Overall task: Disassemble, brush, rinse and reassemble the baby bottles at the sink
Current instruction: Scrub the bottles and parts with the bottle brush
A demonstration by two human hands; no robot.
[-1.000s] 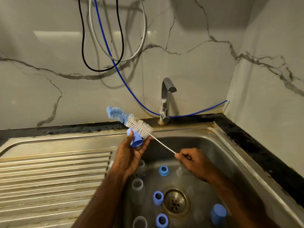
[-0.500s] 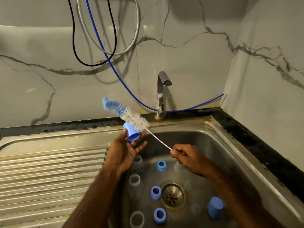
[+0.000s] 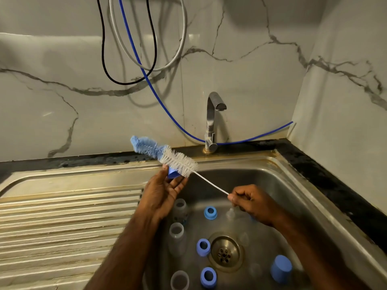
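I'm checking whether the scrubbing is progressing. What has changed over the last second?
The blue cap in the left hand now sits mostly hidden under the white bristles of the bottle brush, which has slid across it. The right hand still pinches the wire handle. The parts in the sink lie unmoved.

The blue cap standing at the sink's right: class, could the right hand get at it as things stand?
Probably not yet: the right hand pinches the brush wire. The path down to the blue cap looks clear.

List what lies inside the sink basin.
In the sink: three clear bottles along its left side, three blue collar rings, a blue cap, clear teats and the drain. The arms hide parts of the floor.
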